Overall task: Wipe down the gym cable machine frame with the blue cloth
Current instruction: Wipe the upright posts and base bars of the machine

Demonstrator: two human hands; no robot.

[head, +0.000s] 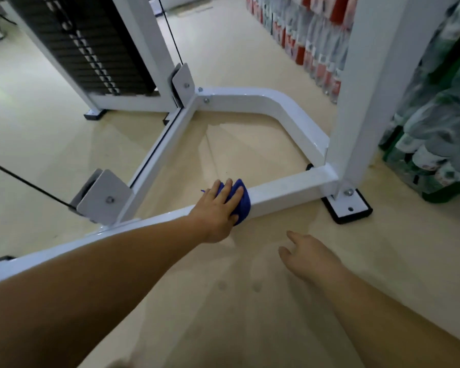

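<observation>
Left hand (218,208): we have it palm down on the cloth (246,200), fingers laid straight and spread over it, pressing it onto the bar.
Right hand (308,253): it hangs over the floor (223,314) near us, fingers loose and slightly bent, holding nothing and touching nothing we can see.
Cloth: blue, bunched under our left fingers, draped over the top and near face of the bar.
Bar (290,191): the low white rail of the frame (276,102), running along the floor from lower left to the post.
Post (369,88): white upright at the right, joined to the bar's far end, bolted to a black-edged foot (348,205).
Weight stack (85,49): black plates, upper left, inside the white uprights.
Cable (24,181): black, coming from the left edge down to the pulley (104,197) beside the bar.
Packs (436,115): green and white goods stacked right of the post; blurred.
</observation>
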